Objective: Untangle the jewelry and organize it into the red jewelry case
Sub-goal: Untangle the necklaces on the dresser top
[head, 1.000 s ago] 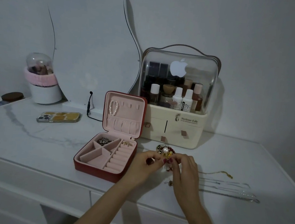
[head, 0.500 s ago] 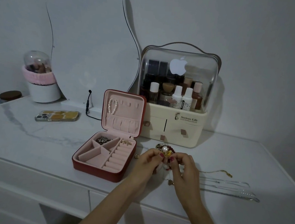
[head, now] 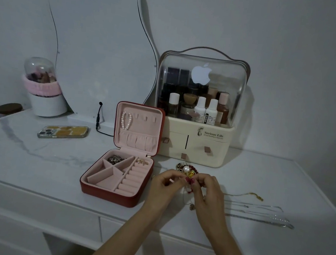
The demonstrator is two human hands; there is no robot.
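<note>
Pinching at the tangled jewelry (head: 187, 170) with the fingertips of both her left hand (head: 165, 184) and right hand (head: 206, 192), she works just right of the open red case (head: 117, 173) on the white table (head: 40, 157), chains (head: 257, 212) lying further right.

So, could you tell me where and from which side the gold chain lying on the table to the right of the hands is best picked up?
Judging by its pose, pinch the gold chain at its thicker clasp end, on the far right, coming straight down from above. It lies flat and nearly straight on the table, apart from the silver chains nearer the front edge, so that end gives most to pinch and lifts clear.
</note>
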